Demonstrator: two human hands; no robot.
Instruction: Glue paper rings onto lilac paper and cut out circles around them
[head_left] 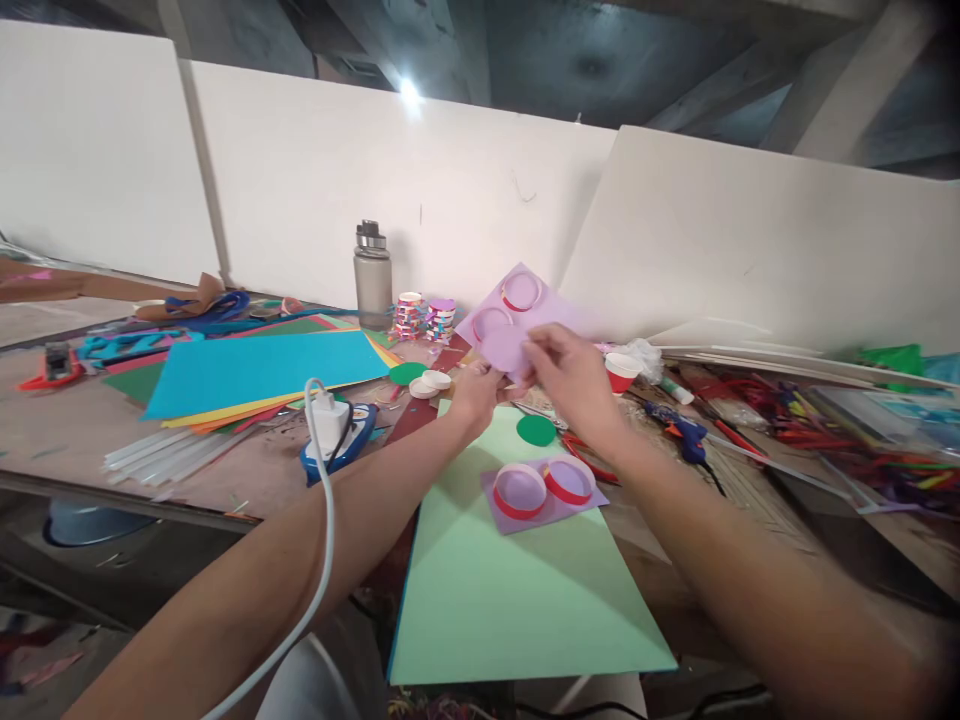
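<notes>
My left hand (474, 392) and my right hand (571, 378) both grip a lilac paper sheet (504, 322), held up tilted above the table. Two red-and-white paper rings (520, 291) are stuck on its upper part. Below my hands lies a light green sheet (495, 590). On it rests a smaller lilac piece (525, 512) carrying two more red rings (568, 480), with a green paper disc (535, 430) just behind.
A blue glue gun (339, 440) with a white cable crosses my left arm. Coloured card sheets (255, 372), glue sticks (169, 452), a grey bottle (372, 275), ring stacks (424, 316), a red cup (619, 371) and scraps at right (840, 430) crowd the table.
</notes>
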